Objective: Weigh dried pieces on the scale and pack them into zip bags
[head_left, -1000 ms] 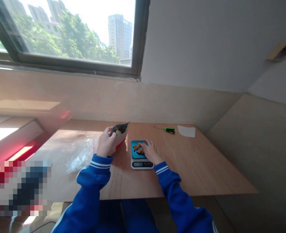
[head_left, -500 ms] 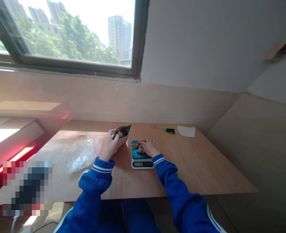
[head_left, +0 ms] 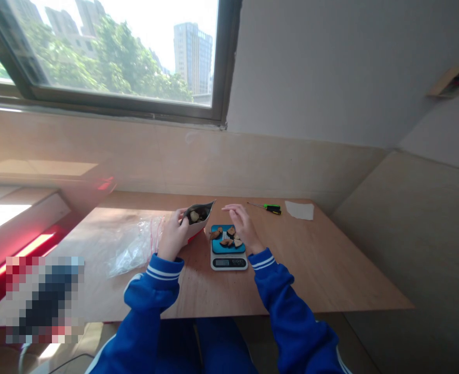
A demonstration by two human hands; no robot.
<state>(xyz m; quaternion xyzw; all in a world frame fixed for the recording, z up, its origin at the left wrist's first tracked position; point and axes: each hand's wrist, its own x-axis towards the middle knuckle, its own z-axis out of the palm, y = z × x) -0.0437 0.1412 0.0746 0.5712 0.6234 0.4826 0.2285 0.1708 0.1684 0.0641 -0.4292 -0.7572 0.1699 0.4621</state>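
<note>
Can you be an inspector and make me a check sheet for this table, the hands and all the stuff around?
Surface: wooden table, sunlit at the left.
Job's things: scale with brown pieces on its blue top; display too small to read. An open pouch has a pale piece showing inside.
Clutter: crumpled clear plastic bag left of the pouch; screwdriver and white sheet toward the back right.
Hands: left hand grips the pouch; right hand is open by the scale's right side, nothing seen in it.
Cables: thin dark cable, bottom left.
Surroundings: window, pale wall.
</note>
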